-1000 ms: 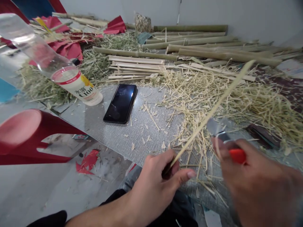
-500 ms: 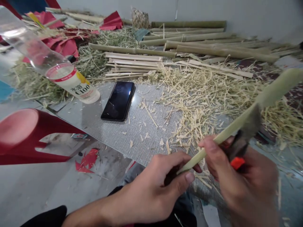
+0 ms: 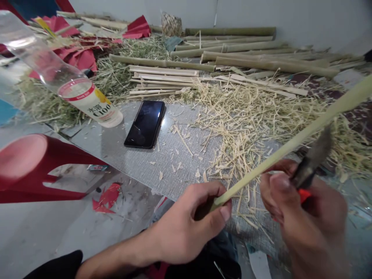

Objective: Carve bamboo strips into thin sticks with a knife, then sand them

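While bamboo poles [image 3: 276, 65] lie along the far edge of the grey table [image 3: 139, 162], pale shavings [image 3: 244, 116] spread from them towards its near edge. A red stool [image 3: 23, 157] is beside the near edge's left part. Over the shavings slants a long yellow-green strip [image 3: 281, 153], its lower end clamped in the left hand [image 3: 186, 223]. A clear bottle [image 3: 87, 99] stands near the stool. The right hand [image 3: 308, 219] is closed round a knife [image 3: 314, 159]; whether it touches the strip, I cannot tell. Right of the bottle lies a phone [image 3: 145, 124].
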`<state>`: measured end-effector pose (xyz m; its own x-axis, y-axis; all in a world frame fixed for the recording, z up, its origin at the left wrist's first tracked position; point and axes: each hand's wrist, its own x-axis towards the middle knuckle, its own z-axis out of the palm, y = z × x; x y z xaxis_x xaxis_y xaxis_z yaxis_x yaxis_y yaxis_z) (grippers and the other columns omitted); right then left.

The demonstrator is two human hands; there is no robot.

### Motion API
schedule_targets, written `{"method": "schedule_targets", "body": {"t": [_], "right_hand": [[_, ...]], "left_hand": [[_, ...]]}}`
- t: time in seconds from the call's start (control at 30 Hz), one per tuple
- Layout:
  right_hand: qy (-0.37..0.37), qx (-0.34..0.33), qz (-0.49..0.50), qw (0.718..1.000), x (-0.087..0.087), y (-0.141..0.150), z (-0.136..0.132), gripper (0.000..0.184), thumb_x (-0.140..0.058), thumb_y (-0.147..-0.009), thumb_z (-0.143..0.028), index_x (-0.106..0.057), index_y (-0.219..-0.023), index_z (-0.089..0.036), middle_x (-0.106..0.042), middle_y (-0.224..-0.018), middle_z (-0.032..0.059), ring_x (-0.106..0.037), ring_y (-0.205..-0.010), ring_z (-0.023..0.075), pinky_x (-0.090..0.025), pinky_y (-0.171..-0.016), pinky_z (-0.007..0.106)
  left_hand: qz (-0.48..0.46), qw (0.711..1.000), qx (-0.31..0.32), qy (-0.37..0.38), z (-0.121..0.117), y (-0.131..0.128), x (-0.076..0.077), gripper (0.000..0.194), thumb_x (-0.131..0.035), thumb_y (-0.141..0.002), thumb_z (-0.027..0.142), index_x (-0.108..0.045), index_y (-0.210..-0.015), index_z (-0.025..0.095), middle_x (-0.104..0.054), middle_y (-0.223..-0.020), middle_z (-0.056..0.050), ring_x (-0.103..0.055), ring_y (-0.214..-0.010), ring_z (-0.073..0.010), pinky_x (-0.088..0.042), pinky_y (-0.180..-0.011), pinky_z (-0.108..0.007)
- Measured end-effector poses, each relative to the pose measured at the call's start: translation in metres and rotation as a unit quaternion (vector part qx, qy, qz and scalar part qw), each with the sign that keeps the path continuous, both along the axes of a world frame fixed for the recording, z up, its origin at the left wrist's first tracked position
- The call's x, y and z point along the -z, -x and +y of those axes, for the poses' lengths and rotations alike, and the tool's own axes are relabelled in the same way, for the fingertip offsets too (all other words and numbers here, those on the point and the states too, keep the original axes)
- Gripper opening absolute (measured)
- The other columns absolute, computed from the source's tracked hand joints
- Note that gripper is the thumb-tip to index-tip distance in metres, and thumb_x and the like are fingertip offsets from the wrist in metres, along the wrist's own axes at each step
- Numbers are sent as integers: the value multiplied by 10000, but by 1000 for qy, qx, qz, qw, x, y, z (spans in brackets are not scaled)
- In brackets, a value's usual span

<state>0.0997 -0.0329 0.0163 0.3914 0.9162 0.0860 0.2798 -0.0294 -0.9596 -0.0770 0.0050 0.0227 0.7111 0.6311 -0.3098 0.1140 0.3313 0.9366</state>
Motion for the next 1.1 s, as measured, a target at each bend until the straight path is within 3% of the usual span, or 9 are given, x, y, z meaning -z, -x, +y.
{"method": "schedule_targets", "body": {"t": [0.13, 0.2, 0.4, 0.53, 0.67, 0.87, 1.1], "right_hand": [[1, -98, -128, 987, 13, -3, -15, 455, -516, -884, -662, -596, -815, -220, -430, -503, -51, -357, -402, 80, -247, -372, 220], [-3, -118, -208, 971, 18, 0, -22, 469, -485, -907, -643, -566, -745, -210, -463, -505, -36, -408, -417, 91, -282, -399, 227], [-16, -105, -322, 941, 25, 7, -30, 427, -462, -945, -595, -501, -754, -215, -516, -529, -33, -502, -460, 119, -355, -444, 241], [-58, -129, -364, 921, 15, 9, -23, 414, -412, -979, -560, -532, -794, -209, -537, -494, -42, -527, -399, 123, -364, -385, 244], [-79, -125, -428, 892, 7, 9, -19, 514, -346, -999, -576, -595, -867, -147, -607, -511, 3, -583, -398, 157, -428, -380, 263], [-88, -131, -438, 885, 11, 6, -20, 482, -347, -1001, -565, -554, -805, -176, -548, -480, -25, -539, -368, 136, -365, -362, 263], [-77, -71, -477, 873, 21, 6, -26, 462, -391, -972, -608, -467, -712, -234, -478, -483, -37, -471, -405, 132, -276, -449, 297]], "left_hand": [[-66, 996, 5, 57, 6, -1, -1, 316, -687, -858, 405, -460, -821, 189, -405, -673, 51, -338, -588, -76, -282, -526, -211], [-84, 993, 0, 77, 7, -1, -1, 333, -714, -834, 416, -467, -830, 192, -400, -671, 52, -320, -577, -71, -271, -522, -209], [-133, 990, -10, 55, 5, 1, 4, 302, -714, -827, 386, -515, -899, 171, -447, -722, 30, -344, -609, -76, -269, -508, -192], [-85, 995, -44, -11, 2, 2, 2, 213, -720, -795, 237, -518, -828, 178, -408, -664, 61, -311, -563, -65, -252, -472, -182], [-49, 997, -2, -60, 1, 1, -5, 229, -642, -807, 193, -441, -698, 198, -386, -616, 61, -328, -547, -76, -263, -482, -206], [-40, 997, -12, -69, -1, -1, -5, 241, -599, -832, 172, -402, -697, 206, -426, -608, 57, -363, -529, -73, -265, -458, -195], [-38, 990, -30, -134, -2, -4, 3, 146, -570, -903, 129, -530, -768, 168, -550, -677, 45, -500, -601, -51, -350, -534, -139]]}}
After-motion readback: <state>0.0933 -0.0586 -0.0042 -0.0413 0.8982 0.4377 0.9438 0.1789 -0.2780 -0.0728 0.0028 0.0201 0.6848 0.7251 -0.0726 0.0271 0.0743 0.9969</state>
